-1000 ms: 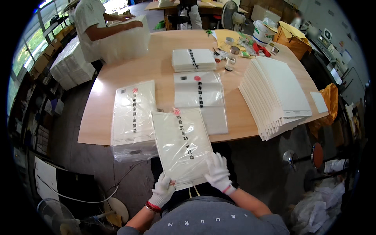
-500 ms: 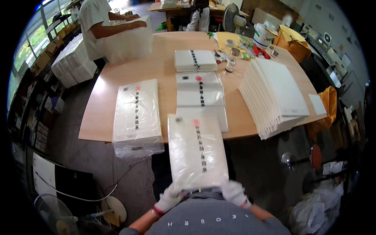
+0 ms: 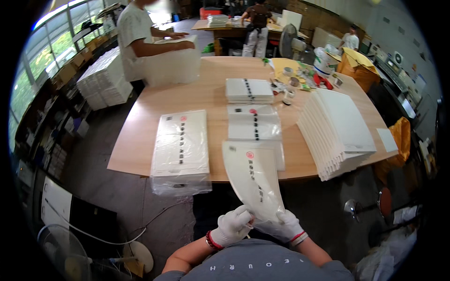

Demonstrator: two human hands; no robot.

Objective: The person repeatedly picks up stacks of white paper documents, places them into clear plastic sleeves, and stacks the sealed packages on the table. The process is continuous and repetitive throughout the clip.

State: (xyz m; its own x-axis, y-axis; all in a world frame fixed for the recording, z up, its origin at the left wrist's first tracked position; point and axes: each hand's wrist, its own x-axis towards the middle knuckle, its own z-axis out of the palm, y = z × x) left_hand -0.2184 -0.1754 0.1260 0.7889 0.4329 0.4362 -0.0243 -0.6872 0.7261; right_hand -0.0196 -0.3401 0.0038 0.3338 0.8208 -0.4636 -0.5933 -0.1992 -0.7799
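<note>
A clear plastic bag of cream printed sheets (image 3: 253,175) slants from the table's front edge down toward my body, its lower part bent and twisted. My left hand (image 3: 231,228), in a white knit glove with a red cuff, is closed at the bag's lower left corner, fingers curled in a pinch. On the lower right side my right hand (image 3: 288,225), gloved alike, grips the loose plastic at the bag's bottom. Just beyond lies a pile of flat printed bags (image 3: 255,122). Left of it rests a stack of filled bags (image 3: 180,143), its plastic ends overhanging the edge.
A tall fanned stack of white sheets (image 3: 337,124) occupies the table's (image 3: 136,136) right side. Further back are a bundle of bags (image 3: 248,90), tape rolls and a white bucket (image 3: 324,61). A person (image 3: 140,37) handles a large plastic bag at the far left.
The bag of sheets has gone from flat to bent and twisted. My left hand has moved right and up along its lower edge. The whole view has shifted slightly.
</note>
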